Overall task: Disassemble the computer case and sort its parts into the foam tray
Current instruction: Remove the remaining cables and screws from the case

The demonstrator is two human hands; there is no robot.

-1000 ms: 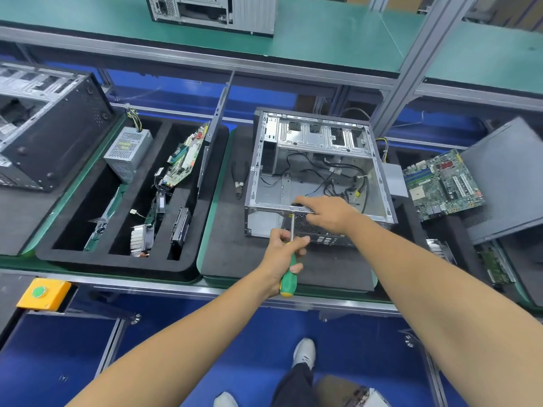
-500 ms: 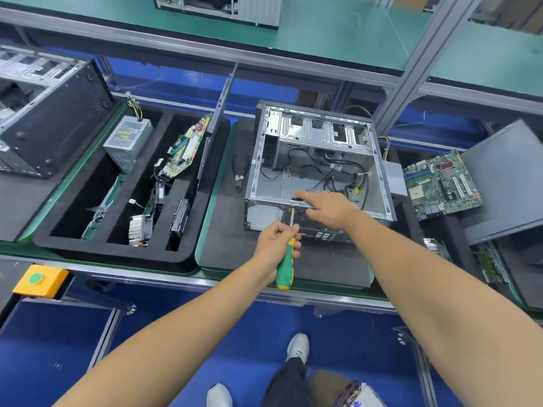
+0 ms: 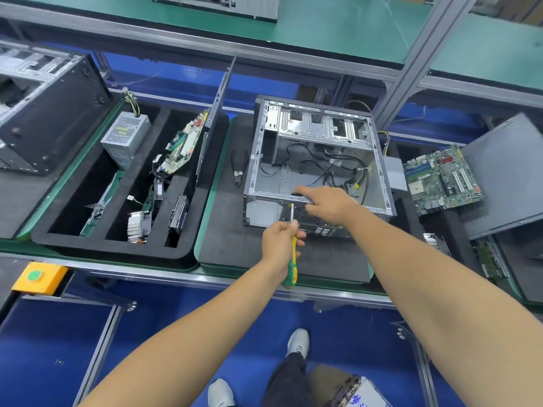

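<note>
The open computer case (image 3: 318, 168) lies on its side on a dark foam mat toward the middle of the bench, its open face turned up and loose black cables tangled across its floor. The left hand (image 3: 280, 240) is curled round the green-and-yellow handle of a screwdriver (image 3: 291, 254), whose shaft runs up to the case's near top rail. The right hand (image 3: 329, 205) rests on that same near rail, fingers reaching left and pinching something small and dark at the edge just above the screwdriver tip; what it is cannot be made out. Just left of the case, on the same mat, lie a pair of pliers (image 3: 237, 168), leaving only a narrow strip of mat before the foam tray (image 3: 117, 254). The tray sits toward the left of the bench, close to its front edge, and holds a power supply (image 3: 125, 136) in its far left slot, a circuit board (image 3: 183, 148) propped on edge in the middle slot, and a finned heatsink (image 3: 138, 226) nearer the front. A bare band of mat lies between the case and the bench's front edge. To the right, just beside the case, a second motherboard (image 3: 440, 177) rests against a grey side panel (image 3: 505, 174).
</note>
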